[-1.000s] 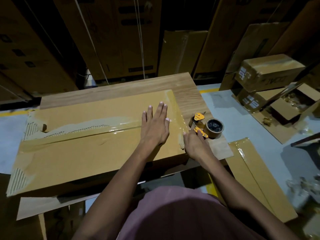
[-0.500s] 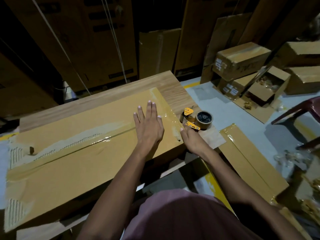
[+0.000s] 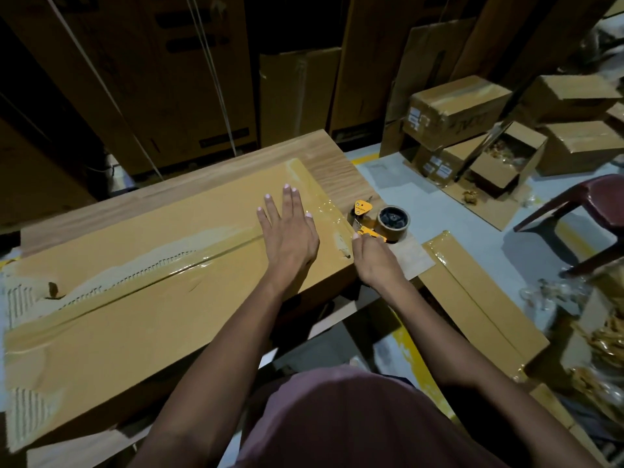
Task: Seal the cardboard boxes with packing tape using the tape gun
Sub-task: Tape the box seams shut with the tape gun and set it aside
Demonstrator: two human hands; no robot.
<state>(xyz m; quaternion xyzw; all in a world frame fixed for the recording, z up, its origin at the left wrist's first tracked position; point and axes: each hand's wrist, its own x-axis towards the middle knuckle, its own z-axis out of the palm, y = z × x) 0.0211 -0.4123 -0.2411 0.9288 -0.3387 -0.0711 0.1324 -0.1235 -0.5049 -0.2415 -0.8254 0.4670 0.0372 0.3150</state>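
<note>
Over the last second little has moved: the left hand (image 3: 290, 231) stays flat on the long flat box (image 3: 141, 298), fingers straight, pressing beside the glossy tape (image 3: 189, 265) along its middle seam. The right hand (image 3: 373, 261) has kept its grip curled around the tape gun (image 3: 366, 219) just off the box's right end. I'd judge that strip finished and about to be cut or smoothed down.

The box nearly fills the surface (image 3: 332, 157), leaving only a narrow bare corner where the gun sits. Another flat box (image 3: 479, 298) lies just beside it; a chair (image 3: 587, 204) stands farther right.
</note>
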